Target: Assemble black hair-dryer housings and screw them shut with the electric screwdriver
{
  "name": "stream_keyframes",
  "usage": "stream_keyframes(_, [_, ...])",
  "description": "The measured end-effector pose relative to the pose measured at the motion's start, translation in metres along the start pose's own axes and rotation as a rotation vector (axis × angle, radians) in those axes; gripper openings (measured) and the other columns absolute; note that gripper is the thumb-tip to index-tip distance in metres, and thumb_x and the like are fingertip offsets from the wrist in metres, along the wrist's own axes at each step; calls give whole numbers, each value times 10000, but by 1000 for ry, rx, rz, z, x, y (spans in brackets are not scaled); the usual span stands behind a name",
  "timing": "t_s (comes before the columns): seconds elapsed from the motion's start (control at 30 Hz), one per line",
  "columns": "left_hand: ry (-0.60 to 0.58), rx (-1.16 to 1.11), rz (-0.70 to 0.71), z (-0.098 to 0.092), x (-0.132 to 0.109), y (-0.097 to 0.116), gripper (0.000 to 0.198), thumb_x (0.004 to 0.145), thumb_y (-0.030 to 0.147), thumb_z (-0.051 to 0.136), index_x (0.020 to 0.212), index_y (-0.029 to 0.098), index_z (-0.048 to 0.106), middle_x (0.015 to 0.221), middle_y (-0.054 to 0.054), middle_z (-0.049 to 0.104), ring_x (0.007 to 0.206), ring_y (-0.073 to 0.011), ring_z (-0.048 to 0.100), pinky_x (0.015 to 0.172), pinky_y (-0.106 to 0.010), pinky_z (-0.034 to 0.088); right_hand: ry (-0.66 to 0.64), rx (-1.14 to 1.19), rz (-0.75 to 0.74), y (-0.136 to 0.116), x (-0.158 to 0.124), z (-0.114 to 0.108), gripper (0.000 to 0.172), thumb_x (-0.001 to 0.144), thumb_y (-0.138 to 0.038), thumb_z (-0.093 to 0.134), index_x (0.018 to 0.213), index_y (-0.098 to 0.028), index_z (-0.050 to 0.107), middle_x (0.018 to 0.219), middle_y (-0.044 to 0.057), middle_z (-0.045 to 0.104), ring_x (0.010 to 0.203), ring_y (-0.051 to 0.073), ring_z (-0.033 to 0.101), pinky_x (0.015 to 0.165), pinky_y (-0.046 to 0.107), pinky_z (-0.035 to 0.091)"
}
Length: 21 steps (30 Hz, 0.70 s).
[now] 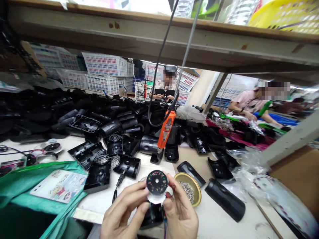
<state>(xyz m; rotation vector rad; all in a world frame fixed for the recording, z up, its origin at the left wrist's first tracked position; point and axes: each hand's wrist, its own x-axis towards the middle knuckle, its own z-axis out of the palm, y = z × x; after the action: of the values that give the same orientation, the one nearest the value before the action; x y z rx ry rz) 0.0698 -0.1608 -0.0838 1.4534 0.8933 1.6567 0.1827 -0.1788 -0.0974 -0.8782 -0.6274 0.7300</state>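
Note:
A small black disc with coloured specks (157, 182), on a white round base, is held up between my two hands above the bench's front edge. My left hand (127, 209) pinches its left side with thumb and fingers. On the other side, my right hand (180, 209) grips it near some red wires. Below the disc is a black plastic housing (152, 215), partly hidden by my hands, with thin coloured wires hanging down. Just behind my right hand sits a yellow-rimmed bowl (198, 186) of small metal screws.
An orange electric screwdriver (166, 131) hangs over the bench. Black plastic shells (225, 199) lie around, heaped at the back. A green cloth bag (20, 186) with a phone-like card (59, 186) is at left; plastic bags (249, 172) at right. Two people work beyond the shelf (149, 36).

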Motion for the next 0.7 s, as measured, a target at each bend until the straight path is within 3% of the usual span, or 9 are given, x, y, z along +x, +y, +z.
stream_keyframes(0.13, [45, 15, -6, 1, -1, -6, 97, 852, 263, 822, 929, 322, 825, 1031, 1, 791, 940, -152, 789, 821, -133, 623, -53, 7, 48, 4, -4, 5, 585, 734, -455, 930, 1253, -248, 760, 1345, 128, 721, 1216, 307, 708, 992, 355, 611])
stream_keyframes(0.2, [42, 30, -1, 0, -2, -9, 105, 855, 253, 816, 931, 325, 818, 1025, 4, 777, 935, -149, 784, 802, -136, 624, -43, 4, 90, 4, -5, 8, 578, 732, -440, 932, 1248, -242, 761, 1324, 122, 734, 1212, 291, 710, 1009, 345, 599])
stream_keyframes(0.3, [17, 114, -4, -5, -1, -12, 91, 885, 317, 782, 976, 310, 789, 1045, -12, 763, 958, -173, 760, 811, -196, 625, -22, 43, 134, 4, -3, 9, 583, 721, -438, 936, 1232, -219, 760, 1276, 136, 756, 1168, 283, 731, 965, 327, 614])
stream_keyframes(0.37, [-15, 283, -68, -12, 4, -14, 190, 932, 439, 696, 1024, 279, 743, 1033, -40, 754, 938, -212, 736, 808, -287, 611, -5, 74, 128, 3, -1, 7, 588, 727, -427, 930, 1247, -223, 745, 1304, 137, 742, 1186, 282, 722, 955, 322, 616])
stream_keyframes(0.43, [-117, 553, -172, -20, 11, -19, 324, 965, 553, 576, 986, 252, 695, 973, -58, 736, 905, -262, 703, 806, -393, 562, 31, 73, 100, 2, 2, 5, 604, 742, -392, 919, 1289, -241, 712, 1361, 125, 712, 1227, 272, 700, 974, 315, 604])
stream_keyframes(0.53, [-403, 956, -260, -26, 18, -27, 456, 982, 611, 464, 811, 234, 655, 862, -71, 706, 908, -339, 662, 836, -510, 464, 97, 34, 79, 1, 6, 1, 639, 757, -340, 894, 1342, -225, 664, 1409, 132, 679, 1269, 281, 674, 1015, 342, 583])
stream_keyframes(0.6, [-563, 1117, -251, -23, 19, -31, 479, 984, 591, 465, 766, 216, 671, 860, -94, 717, 962, -379, 652, 864, -547, 413, 135, 12, 83, 0, 8, 0, 610, 751, -340, 887, 1303, -193, 673, 1355, 146, 708, 1231, 293, 695, 998, 359, 591])
stream_keyframes(0.7, [-671, 1196, -247, -15, 16, -34, 400, 993, 435, 479, 762, 197, 701, 916, -113, 742, 1028, -383, 645, 866, -534, 375, 173, -11, 42, -2, 11, -1, 553, 721, -353, 900, 1207, -197, 688, 1236, 114, 760, 1134, 257, 738, 946, 312, 602])
